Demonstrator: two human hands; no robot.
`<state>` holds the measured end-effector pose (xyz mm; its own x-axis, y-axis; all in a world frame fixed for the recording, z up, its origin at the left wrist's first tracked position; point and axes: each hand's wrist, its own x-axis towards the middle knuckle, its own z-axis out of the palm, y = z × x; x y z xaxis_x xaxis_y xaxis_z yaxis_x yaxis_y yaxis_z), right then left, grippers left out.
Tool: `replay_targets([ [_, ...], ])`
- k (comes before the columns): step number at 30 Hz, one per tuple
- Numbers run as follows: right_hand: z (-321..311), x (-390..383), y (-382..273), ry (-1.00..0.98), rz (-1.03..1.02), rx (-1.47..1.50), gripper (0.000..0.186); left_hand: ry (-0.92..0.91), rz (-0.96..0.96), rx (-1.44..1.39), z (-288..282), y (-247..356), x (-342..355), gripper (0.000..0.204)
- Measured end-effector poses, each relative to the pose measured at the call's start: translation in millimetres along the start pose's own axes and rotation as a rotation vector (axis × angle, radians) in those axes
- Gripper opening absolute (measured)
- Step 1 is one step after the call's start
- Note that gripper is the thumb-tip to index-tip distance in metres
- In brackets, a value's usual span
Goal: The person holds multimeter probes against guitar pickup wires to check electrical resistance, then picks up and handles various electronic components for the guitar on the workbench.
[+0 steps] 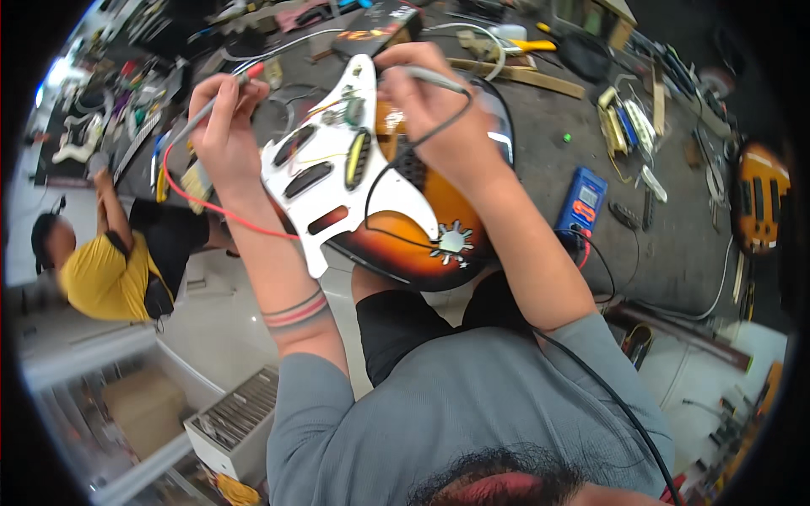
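Observation:
A sunburst electric guitar body (422, 240) rests on my lap against the workbench edge. Its white pickguard (333, 181), with three pickups, is lifted and tilted up off the body, thin wires showing at its top end. My left hand (221, 118) pinches a probe with a red tip and red lead (198, 201) just left of the pickguard's top. My right hand (434, 110) grips a grey probe with a black lead (380, 181), its tip near the pickguard's top edge.
A blue multimeter (582, 201) lies on the grey workbench (540, 143) to the right. Tools and parts are scattered behind it, and another orange guitar body (759, 198) lies far right. A person in a yellow shirt (97, 274) sits at the lower left.

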<state>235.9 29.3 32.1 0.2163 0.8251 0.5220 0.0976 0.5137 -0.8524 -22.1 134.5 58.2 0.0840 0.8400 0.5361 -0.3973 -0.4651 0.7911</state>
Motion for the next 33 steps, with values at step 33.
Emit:
replay_targets([
  [33,-151,-208,-167,-0.224,0.616,0.082,0.017,-0.040,0.716,-0.041,280,239,-286,0.020],
])
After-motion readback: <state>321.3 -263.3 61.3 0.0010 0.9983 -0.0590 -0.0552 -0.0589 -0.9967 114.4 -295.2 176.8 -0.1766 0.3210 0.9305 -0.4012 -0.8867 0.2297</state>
